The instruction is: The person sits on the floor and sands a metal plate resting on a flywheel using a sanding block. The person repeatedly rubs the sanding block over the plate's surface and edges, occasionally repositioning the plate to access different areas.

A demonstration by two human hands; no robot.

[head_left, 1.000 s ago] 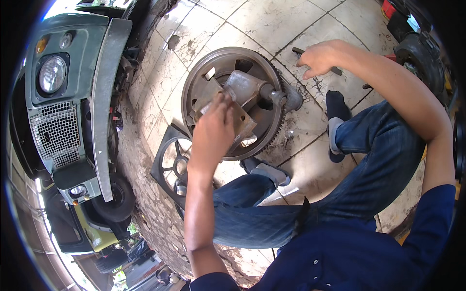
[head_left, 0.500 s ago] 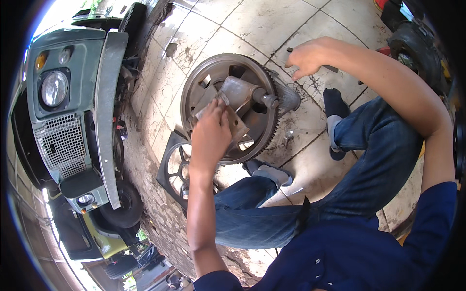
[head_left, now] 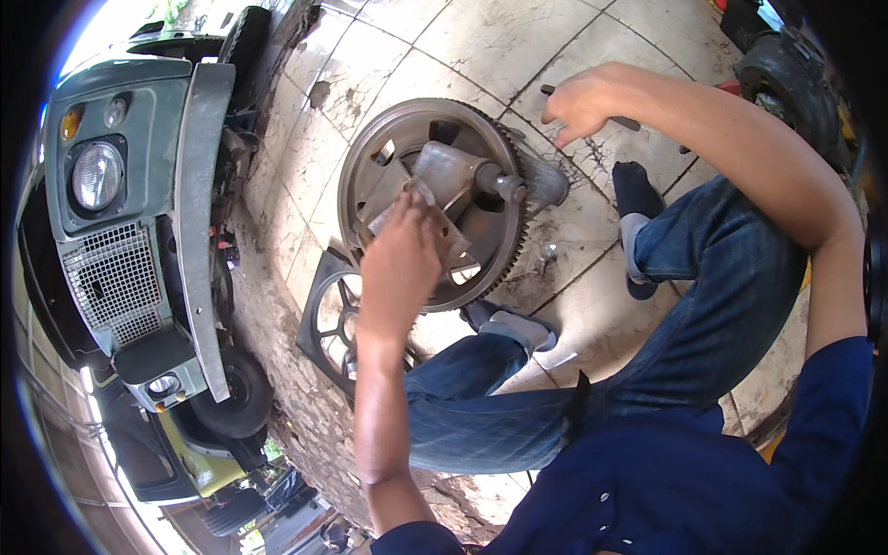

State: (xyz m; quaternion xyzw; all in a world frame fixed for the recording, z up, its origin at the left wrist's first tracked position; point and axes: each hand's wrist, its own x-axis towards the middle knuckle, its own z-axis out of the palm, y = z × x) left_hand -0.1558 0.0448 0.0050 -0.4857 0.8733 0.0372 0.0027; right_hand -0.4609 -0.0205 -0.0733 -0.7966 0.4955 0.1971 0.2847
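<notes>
A round steel flywheel (head_left: 365, 153) with a toothed rim lies on the tiles before me. Across it rests a worn metal block (head_left: 449, 171), with a round shaft end (head_left: 506, 188) at its right. My left hand (head_left: 400, 254) is closed at the block's near left edge, its fingertips bent over the metal; a small shiny piece shows by them, too unclear to name. Off to the right of the flywheel, my right hand (head_left: 581, 106) is curled around a dark bar-like tool (head_left: 626, 122). Both its ends stick out past the hand; its middle is hidden.
A dark plate with round openings (head_left: 319, 319) lies left of my foot, partly under my left forearm. My feet (head_left: 638, 194) flank the near floor. A green vehicle front with a grey bumper (head_left: 199, 213) stands at left. Dark machinery (head_left: 786, 88) sits at far right.
The whole view has shifted slightly. My left hand has moved a little over the block and is somewhat blurred. My right hand keeps nearly the same place.
</notes>
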